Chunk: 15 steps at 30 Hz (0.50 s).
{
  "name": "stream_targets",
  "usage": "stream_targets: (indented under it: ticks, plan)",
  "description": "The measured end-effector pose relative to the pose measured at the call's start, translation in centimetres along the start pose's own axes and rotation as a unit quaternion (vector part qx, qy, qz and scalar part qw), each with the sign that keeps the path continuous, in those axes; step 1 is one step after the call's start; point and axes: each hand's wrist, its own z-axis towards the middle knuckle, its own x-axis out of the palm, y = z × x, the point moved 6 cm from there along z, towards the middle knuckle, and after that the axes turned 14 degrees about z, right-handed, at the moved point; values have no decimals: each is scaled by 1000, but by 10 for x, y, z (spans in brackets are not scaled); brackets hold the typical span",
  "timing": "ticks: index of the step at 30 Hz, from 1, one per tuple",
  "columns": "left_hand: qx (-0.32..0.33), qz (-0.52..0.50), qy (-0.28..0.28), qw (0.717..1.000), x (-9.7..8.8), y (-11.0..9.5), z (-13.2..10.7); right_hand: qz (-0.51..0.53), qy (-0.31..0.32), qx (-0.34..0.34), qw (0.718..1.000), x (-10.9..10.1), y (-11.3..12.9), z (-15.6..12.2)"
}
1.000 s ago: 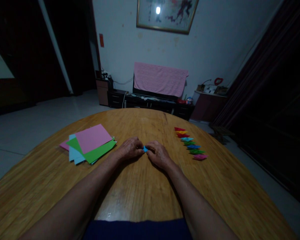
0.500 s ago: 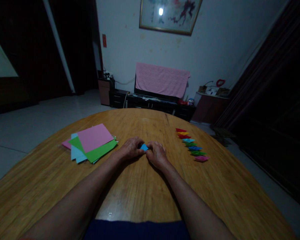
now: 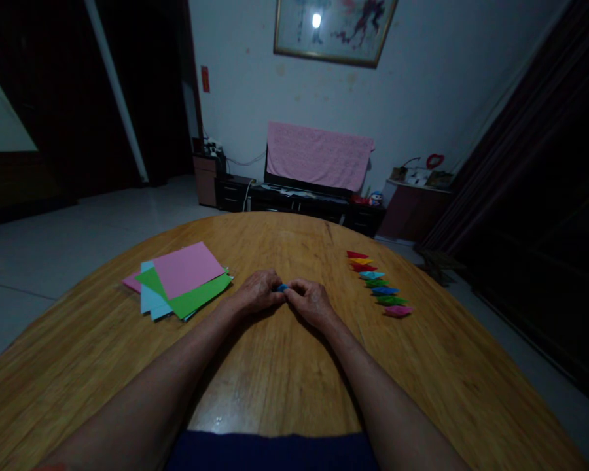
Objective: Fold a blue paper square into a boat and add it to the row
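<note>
i see small folded blue paper piece (image 3: 283,288), broader moments ago, now dark sliver between left hand (image 3: 259,292) and right hand (image 3: 312,303), both pinching it over round brown wooden table (image 3: 285,366). perhaps turned or creased further; fingers hide most.

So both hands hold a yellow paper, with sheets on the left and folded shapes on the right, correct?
Colour's wrong: the head view shows the left hand and right hand holding blue paper, not yellow. The rest stands.

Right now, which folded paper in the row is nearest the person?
The pink folded paper, at the near end; the other seven folded papers, none pink, lie farther away.
</note>
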Motion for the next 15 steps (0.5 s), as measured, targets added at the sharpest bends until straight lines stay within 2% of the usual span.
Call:
stream_targets:
  ticks: [4,8,11,15]
  plan:
    - [-43,-130,42,990,-5,-1,-5,28,-4,-5,1000,-3,-1,1]
    - [-79,-281,83,953,-4,-5,-12,51,0,3,999,-4,-5,3]
    - [-93,-336,91,933,0,-8,-15,62,10,15,998,-3,-8,2]
    - [-121,-361,78,921,3,-7,-14,52,15,23,998,-3,-6,1]
